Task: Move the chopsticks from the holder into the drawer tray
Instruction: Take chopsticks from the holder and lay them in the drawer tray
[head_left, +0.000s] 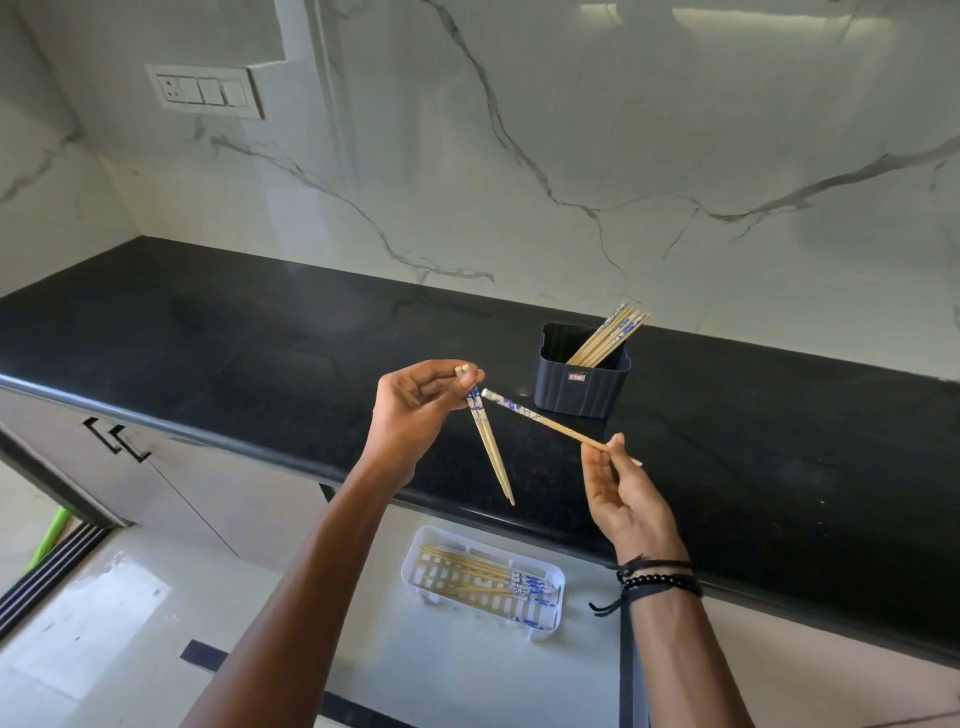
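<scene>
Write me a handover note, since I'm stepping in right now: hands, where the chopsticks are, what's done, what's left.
Left hand: pinching two blue-patterned bamboo chopsticks by their tops, tips hanging down.
Right hand: holding a single matching chopstick near its thin end, patterned end toward the left hand.
Dark ribbed plastic holder on the black counter: several chopsticks remain, leaning right.
White slotted tray below the counter edge: several chopsticks already lying inside.
Left: place the three held, then empty the holder.

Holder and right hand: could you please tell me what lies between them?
In the head view, only bare black countertop shows between the holder and the right hand.
</scene>
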